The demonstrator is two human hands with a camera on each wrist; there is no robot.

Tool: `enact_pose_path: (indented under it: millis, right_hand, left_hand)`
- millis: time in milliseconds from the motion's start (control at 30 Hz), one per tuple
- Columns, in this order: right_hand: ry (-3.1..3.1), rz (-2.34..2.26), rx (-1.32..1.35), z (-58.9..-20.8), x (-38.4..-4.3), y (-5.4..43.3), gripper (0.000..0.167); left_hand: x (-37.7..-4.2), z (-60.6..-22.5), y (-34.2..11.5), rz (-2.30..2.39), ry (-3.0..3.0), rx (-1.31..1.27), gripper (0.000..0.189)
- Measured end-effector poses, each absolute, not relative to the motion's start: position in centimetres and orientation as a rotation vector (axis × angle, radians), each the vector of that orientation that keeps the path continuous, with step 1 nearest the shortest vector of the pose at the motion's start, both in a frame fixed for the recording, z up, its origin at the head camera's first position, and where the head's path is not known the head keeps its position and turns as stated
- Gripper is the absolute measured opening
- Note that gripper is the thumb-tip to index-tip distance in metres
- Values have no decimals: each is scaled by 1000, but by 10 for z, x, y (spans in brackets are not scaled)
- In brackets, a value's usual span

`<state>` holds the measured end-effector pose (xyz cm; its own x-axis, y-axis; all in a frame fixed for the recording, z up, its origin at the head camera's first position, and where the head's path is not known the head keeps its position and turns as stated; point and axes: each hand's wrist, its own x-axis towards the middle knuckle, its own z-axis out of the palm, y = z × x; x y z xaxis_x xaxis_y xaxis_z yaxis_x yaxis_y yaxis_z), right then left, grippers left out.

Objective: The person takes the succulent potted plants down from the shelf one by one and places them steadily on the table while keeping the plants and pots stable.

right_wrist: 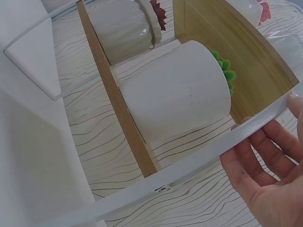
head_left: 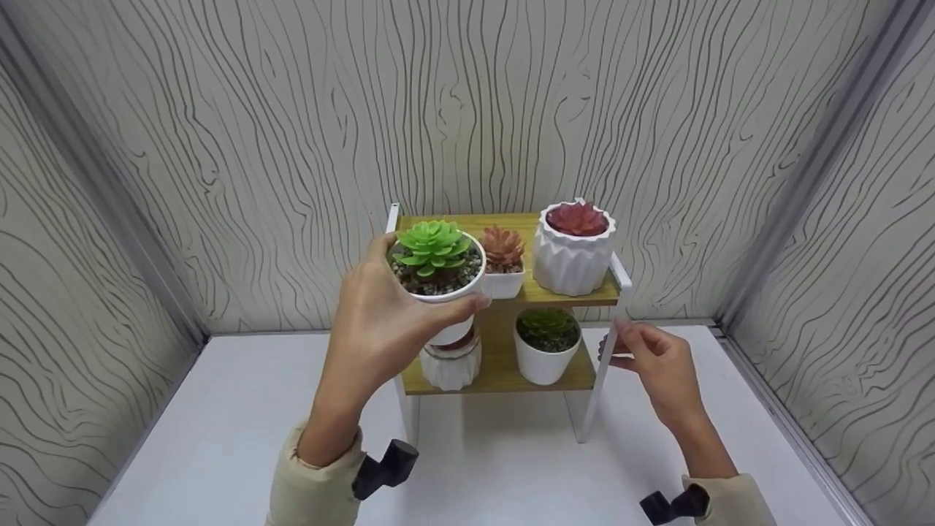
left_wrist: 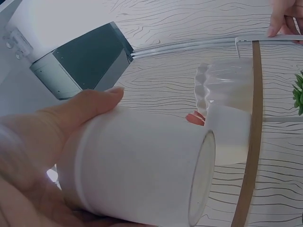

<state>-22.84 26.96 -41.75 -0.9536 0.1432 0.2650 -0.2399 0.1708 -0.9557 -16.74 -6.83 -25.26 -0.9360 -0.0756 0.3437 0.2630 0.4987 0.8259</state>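
My left hand (head_left: 380, 314) grips a round white pot with a bright green succulent (head_left: 433, 247) by its rim, fingers on the far side and thumb in front. In the left wrist view the white pot (left_wrist: 142, 165) shows its side and base, apart from the shelf board. At the right side, my right hand (head_left: 657, 365) holds the white metal upright of a two-tier plant shelf (head_left: 504, 391); the right wrist view shows its fingers (right_wrist: 265, 156) around that frame. A small pot with an orange-brown succulent (head_left: 502, 252) sits on the top board, partly hidden by the held pot.
A ribbed white pot with a red succulent (head_left: 574, 256) stands at the top board's right. Below are a white pot with a green plant (head_left: 546, 361) and a ribbed pot (head_left: 451, 367). The shelf stands on a white table (head_left: 241, 438), walled by wood-grain panels (head_left: 292, 146).
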Motion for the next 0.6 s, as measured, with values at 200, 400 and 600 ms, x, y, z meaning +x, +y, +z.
enact_pose_path:
  millis: [200,400,600]
  right_hand:
    - [-2169,1828,87,-418,-227,269,36]
    - [-2161,1831,92,-418,-229,269,38]
    - [-2169,1814,91,-418,-228,268,37]
  left_hand:
    - [-164,-261,-68,-1466,-2396,-166,108]
    - [-162,-267,-70,-1479,-2388,-179,106]
    - [-159,-269,-70,-1490,-2385,-195,105]
